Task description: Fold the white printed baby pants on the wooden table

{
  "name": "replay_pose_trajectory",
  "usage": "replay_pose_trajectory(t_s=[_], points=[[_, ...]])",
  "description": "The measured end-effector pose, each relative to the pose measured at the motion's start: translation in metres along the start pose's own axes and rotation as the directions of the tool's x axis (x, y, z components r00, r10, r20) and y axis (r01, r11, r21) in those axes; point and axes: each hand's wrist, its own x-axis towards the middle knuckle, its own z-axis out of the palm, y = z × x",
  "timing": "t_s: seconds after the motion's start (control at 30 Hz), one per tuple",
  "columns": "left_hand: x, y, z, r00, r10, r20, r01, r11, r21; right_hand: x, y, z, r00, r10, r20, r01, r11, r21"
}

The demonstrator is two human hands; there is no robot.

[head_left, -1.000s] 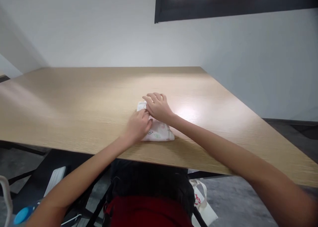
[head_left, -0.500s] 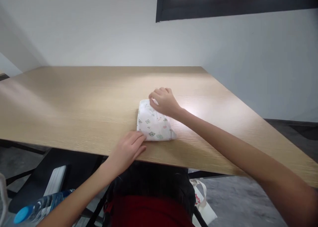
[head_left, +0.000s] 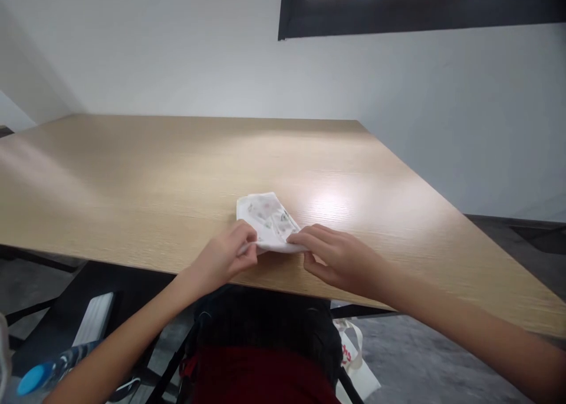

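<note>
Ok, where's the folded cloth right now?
In the head view, the folded white patterned cloth lies on the wooden table near its front edge, between the left hand and right hand.

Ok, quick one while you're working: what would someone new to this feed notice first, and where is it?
The folded white cloth with a small printed pattern stands out first, lying near the front edge of the light wood-grain tabletop. The bare left hand and bare right hand both pinch its near edge. At the top right, a black-framed panel showing red and white cuts across the pale grey wall.
</note>
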Motion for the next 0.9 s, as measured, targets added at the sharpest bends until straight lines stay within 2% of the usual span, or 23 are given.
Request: replay_pose_trajectory(t_s=[0.03,0.1,0.2,0.3,0.4,0.5,0.57,0.63,0.7,0.77,0.83,0.9], points=[[0.003,0.0,-0.006,0.994,-0.105,-0.002,0.104,0.992,-0.075,0.005,0.0,-0.006,0.999,0.039,-0.032,-0.037,0.996,0.078],[0.015,-0.006,-0.013,0.952,-0.307,-0.009,0.304,0.945,-0.122,0.023,0.006,-0.013,0.987,0.147,-0.069,-0.129,0.969,0.21],[0.035,-0.029,-0.01,0.892,-0.451,-0.028,0.448,0.892,-0.065,0.058,0.032,-0.003,0.952,0.302,-0.044,-0.274,0.91,0.311],[0.046,-0.057,0.006,0.887,-0.46,-0.029,0.461,0.887,0.021,0.084,0.063,0.027,0.913,0.407,0.037,-0.397,0.863,0.313],[0.045,-0.07,0.021,0.888,-0.46,-0.015,0.459,0.881,0.113,0.092,0.074,0.054,0.901,0.43,0.061,-0.431,0.869,0.242],[0.049,-0.064,0.026,0.89,-0.454,-0.037,0.452,0.87,0.195,0.091,0.059,0.059,0.908,0.42,-0.018,-0.42,0.907,-0.031],[0.058,-0.054,0.027,0.891,-0.449,-0.065,0.451,0.86,0.237,0.094,0.043,0.056,0.924,0.367,-0.107,-0.382,0.895,-0.232],[0.07,-0.047,0.031,0.894,-0.443,-0.068,0.444,0.857,0.262,0.098,0.031,0.056,0.937,0.32,-0.136,-0.347,0.884,-0.312],[0.077,-0.047,0.035,0.901,-0.432,-0.025,0.422,0.865,0.27,0.101,0.032,0.059,0.933,0.349,-0.084,-0.358,0.887,-0.29],[0.079,-0.054,0.036,0.906,-0.422,0.034,0.399,0.879,0.261,0.099,0.043,0.061,0.909,0.417,0.005,-0.408,0.89,-0.202],[0.075,-0.063,0.032,0.904,-0.422,0.073,0.394,0.887,0.24,0.09,0.057,0.059,0.88,0.467,0.081,-0.462,0.884,-0.077],[0.067,-0.07,0.023,0.899,-0.427,0.097,0.402,0.892,0.208,0.073,0.063,0.053,0.856,0.51,0.089,-0.515,0.856,0.044]])
